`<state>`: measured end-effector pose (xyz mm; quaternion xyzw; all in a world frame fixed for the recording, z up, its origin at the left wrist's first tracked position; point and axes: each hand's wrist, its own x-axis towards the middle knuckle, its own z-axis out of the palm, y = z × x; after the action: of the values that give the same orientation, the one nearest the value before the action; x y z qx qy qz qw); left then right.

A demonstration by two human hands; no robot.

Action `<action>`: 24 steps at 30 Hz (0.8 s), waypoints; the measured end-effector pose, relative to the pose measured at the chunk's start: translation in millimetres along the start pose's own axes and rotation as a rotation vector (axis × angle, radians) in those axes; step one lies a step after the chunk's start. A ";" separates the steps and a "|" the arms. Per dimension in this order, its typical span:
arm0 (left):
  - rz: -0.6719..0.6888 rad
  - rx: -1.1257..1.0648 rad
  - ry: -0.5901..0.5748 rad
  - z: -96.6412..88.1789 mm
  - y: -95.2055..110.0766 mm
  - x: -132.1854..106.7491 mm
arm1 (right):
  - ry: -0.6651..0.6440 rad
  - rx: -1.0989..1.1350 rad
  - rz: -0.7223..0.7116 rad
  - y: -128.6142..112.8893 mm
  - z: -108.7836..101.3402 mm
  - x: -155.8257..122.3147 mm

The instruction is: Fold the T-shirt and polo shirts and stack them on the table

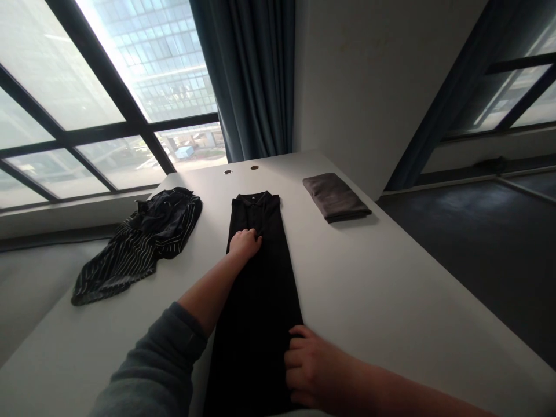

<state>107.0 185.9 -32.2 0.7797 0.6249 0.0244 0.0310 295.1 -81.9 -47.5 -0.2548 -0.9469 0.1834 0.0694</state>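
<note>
A black collared shirt (267, 284), folded into a long narrow strip, lies lengthwise on the white table with its collar at the far end. My left hand (246, 243) is on its upper part below the collar, fingers curled against the cloth. Nearer to me, my right hand (313, 366) has its bent fingers closed at the shirt's right edge. The fingertips of both hands are partly hidden. The shirt's near end runs out of the bottom of the view.
On the white table (382, 289), a crumpled black striped garment (143, 243) lies at the left, partly over the edge. A folded dark grey cloth (336, 197) rests at the back right. Two cable holes, a blue curtain (256, 81) and windows are beyond.
</note>
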 end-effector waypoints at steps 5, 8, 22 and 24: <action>-0.059 -0.148 -0.017 0.8 13.9 4.5 | 0.016 -0.014 -0.042 -0.3 -2.9 -0.1; -0.146 -0.358 -0.055 -2.5 19.3 13.5 | 0.013 -0.037 -0.047 -0.9 -4.4 0.2; -0.277 -0.626 -0.174 -1.8 2.8 24.1 | 0.016 -0.086 -0.052 -4.6 -10.2 -1.2; -0.265 -0.561 -0.161 -2.1 3.6 26.2 | 0.013 -0.087 -0.051 -4.5 -11.1 -0.9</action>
<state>116.0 210.8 -29.8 0.6521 0.6853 0.1299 0.2970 296.3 -82.4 -35.6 -0.2344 -0.9597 0.1385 0.0690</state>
